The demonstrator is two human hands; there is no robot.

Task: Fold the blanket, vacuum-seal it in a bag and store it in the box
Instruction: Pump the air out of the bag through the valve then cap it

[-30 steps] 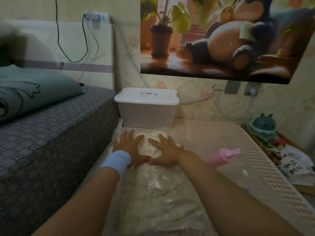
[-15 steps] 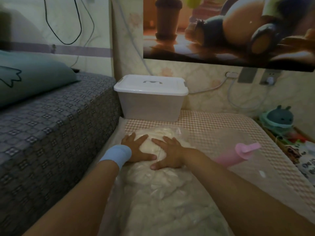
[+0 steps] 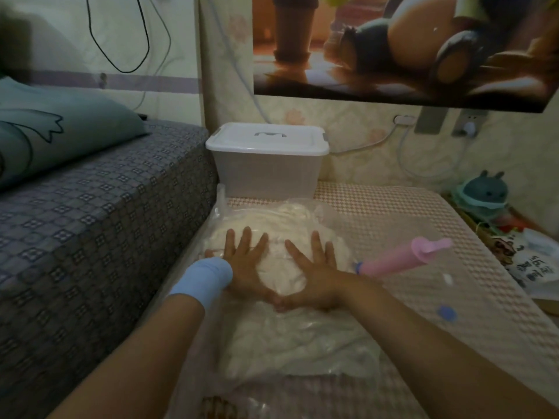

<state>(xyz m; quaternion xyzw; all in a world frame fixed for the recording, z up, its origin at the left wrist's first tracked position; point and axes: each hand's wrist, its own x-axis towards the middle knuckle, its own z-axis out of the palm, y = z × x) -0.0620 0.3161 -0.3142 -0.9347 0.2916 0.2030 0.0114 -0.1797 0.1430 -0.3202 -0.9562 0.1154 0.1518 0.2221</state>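
White fluffy blanket, folded and crumpled inside a clear plastic bag, lying lengthwise on the checked mat, far end near an upright translucent box, its white lid closed, pink hand pump lying just right of the bag

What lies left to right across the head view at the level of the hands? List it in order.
patterned bed cover → left hand → right hand → pink pump → printed white bag
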